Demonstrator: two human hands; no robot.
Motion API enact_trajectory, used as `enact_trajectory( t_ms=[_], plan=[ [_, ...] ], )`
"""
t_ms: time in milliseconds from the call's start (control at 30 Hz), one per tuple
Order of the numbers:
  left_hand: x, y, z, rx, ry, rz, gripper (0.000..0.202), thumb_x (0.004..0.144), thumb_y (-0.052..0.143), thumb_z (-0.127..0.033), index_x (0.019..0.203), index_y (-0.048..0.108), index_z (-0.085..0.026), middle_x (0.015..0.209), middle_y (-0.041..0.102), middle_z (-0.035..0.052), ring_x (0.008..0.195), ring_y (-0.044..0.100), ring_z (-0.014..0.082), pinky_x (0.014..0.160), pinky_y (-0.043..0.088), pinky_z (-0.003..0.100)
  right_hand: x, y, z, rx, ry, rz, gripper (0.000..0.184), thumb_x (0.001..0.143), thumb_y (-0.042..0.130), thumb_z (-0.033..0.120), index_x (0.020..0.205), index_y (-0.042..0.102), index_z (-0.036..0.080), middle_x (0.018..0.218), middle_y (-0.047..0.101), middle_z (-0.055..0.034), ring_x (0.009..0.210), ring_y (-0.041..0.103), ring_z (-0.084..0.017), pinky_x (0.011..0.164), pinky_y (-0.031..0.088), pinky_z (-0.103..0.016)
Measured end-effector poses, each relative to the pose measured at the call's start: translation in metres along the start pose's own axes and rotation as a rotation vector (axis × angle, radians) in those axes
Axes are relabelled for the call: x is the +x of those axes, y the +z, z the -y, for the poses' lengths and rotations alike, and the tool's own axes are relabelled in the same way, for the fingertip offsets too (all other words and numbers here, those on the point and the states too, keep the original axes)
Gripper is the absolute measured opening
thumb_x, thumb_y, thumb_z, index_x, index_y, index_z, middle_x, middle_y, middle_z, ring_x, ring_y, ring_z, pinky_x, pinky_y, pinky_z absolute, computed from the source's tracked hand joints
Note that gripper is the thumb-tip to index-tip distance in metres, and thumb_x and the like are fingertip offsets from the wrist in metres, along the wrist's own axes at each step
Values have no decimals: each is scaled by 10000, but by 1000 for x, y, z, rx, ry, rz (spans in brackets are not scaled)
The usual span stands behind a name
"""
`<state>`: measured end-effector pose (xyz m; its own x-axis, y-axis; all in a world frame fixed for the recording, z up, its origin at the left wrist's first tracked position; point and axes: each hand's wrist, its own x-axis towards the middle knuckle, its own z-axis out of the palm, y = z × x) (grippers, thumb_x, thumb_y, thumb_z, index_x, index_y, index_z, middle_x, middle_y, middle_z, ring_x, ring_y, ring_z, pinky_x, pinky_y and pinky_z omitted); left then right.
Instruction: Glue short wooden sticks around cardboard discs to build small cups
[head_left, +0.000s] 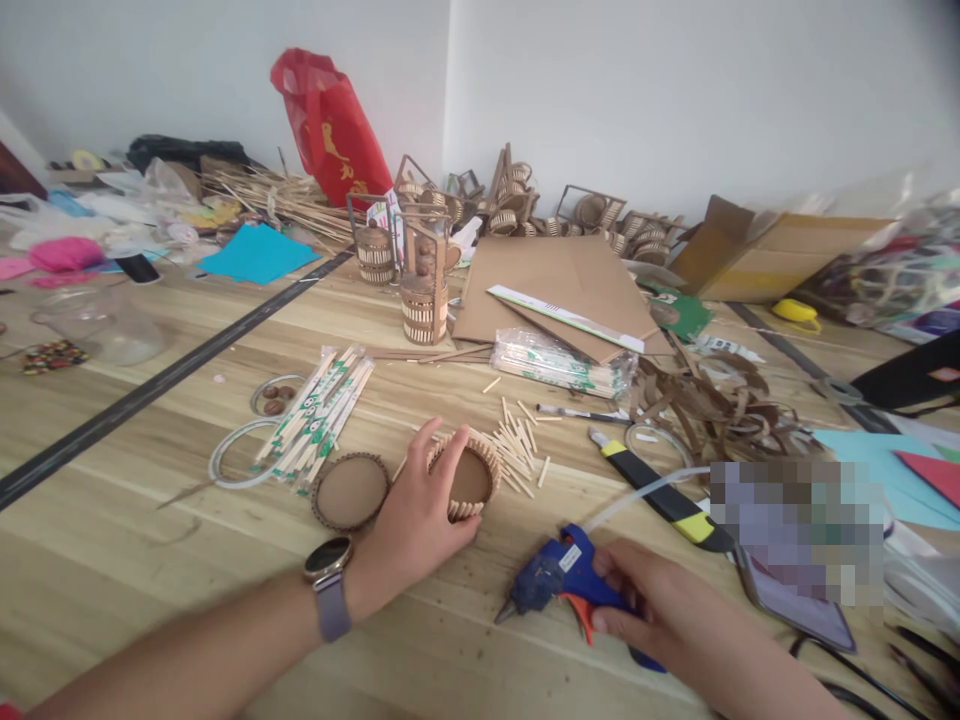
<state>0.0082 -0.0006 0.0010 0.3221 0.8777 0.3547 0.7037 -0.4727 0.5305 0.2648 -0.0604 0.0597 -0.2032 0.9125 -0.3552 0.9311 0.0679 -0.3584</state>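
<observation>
My left hand (420, 505) is curled over a small round cardboard basket (480, 465) walled with short upright wooden sticks, thumb at its near side and fingers across its rim. Part of the basket is hidden behind the fingers. In my right hand (645, 590) is a blue hot glue gun (559, 570) with an orange trigger, its nozzle pointing down to the left. A clear glue stick (645, 490) protrudes from its back. Left of my left hand lies a round cardboard lid-like piece (351, 491). Short cut sticks (517, 440) are scattered just behind the basket.
Wrapped chopsticks (319, 415) lie at left beside a tape roll (244, 455). A yellow-black utility knife (664, 490) and a phone (802, 600) are at right. Finished small baskets (425, 300) stand behind, near cardboard sheets (555, 270). Brown cardboard strips (712, 400) are heaped at right.
</observation>
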Motion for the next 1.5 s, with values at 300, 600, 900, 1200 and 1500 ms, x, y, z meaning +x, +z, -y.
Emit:
enact_trajectory(
  t_ms=[300,600,900,1200,1500],
  plan=[
    [0,1,2,12,8,-16,953,682,731,-129,1470,212,-267,1483,257,185,1374,363,399,1054,433,550,-8,-2,-4,100,-50,49,124,801,503,168,842,608,219,827,701,-27,739,653,-188,668,483,-260],
    [0,0,3,15,4,-6,984,665,753,-120,1467,204,-274,1478,241,190,1352,397,394,1028,465,532,-7,-7,-14,376,-125,-19,188,777,511,254,899,648,212,846,698,-35,832,652,-209,747,521,-283],
    [0,-2,4,9,16,5,942,677,748,-130,1457,232,-243,1467,255,198,1355,386,399,1034,461,533,-11,14,-5,552,130,-202,124,679,644,338,648,609,223,594,563,31,567,539,-144,552,480,-236],
    [-1,-2,3,16,14,18,952,687,749,-129,1462,212,-253,1470,252,189,1358,381,385,1033,467,519,10,46,-4,627,-69,-217,368,831,561,524,923,711,200,901,752,-73,830,689,-226,754,566,-297],
    [1,-3,3,13,17,24,971,685,756,-126,1463,191,-262,1465,255,184,1360,380,375,1049,452,519,14,49,2,420,-67,-359,471,813,543,583,1022,754,218,1058,761,-110,975,705,-309,881,558,-407]
  ],
)
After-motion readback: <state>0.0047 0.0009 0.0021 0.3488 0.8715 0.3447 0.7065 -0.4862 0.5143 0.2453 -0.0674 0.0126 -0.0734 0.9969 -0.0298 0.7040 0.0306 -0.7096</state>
